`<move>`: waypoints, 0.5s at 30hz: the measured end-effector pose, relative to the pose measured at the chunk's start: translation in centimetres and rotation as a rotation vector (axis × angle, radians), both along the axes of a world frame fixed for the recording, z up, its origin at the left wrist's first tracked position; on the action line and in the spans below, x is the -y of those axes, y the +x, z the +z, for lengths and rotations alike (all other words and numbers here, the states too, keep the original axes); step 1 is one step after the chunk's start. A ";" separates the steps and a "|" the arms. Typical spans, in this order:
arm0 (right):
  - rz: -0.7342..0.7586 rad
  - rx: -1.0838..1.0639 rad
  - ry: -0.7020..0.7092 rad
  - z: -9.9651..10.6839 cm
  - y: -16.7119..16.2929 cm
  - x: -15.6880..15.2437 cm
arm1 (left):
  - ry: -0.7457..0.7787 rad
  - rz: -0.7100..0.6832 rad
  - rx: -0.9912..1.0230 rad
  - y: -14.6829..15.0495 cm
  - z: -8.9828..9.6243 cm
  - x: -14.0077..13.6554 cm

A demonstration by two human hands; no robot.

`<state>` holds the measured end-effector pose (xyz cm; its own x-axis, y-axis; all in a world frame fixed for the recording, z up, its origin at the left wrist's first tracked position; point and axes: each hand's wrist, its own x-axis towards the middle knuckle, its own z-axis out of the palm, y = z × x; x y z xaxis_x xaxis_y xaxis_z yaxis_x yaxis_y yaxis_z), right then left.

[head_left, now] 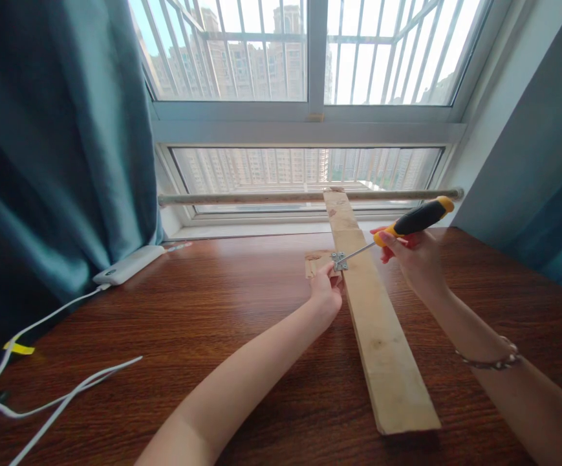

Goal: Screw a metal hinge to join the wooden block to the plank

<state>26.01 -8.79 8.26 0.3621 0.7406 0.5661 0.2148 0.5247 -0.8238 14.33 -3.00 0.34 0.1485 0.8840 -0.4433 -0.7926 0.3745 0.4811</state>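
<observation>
A long pale wooden plank [380, 330] runs away from me across the table. On its left edge lies a metal hinge [339, 261], which also reaches onto a small wooden board [312, 264]. My left hand [328, 290] is closed at the near edge of the small board, fingertips beside the hinge; part of the grip is hidden. A screwdriver [416, 219] with a black and yellow handle is gripped by my right hand [414, 252], right of the plank. Its shaft slants down to the left, with the tip at the hinge.
The brown wood-grain table [203, 323] reaches to the window. A horizontal rail [242, 199] crosses before the glass, near the plank's far end. At left are a white power strip [129, 265], a white cable [62, 401], a yellow tag [19, 349] and a blue curtain [67, 129].
</observation>
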 end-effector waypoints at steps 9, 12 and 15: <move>0.172 0.042 -0.202 3.3 -0.7 0.0 | -0.017 -0.002 -0.003 -0.1 0.5 0.2; 0.197 0.020 -0.211 3.5 -0.5 -0.1 | -0.028 0.002 -0.003 -0.1 0.6 0.1; 0.083 0.068 -0.181 3.0 -0.2 -0.2 | -0.031 0.004 0.002 -0.1 0.5 0.1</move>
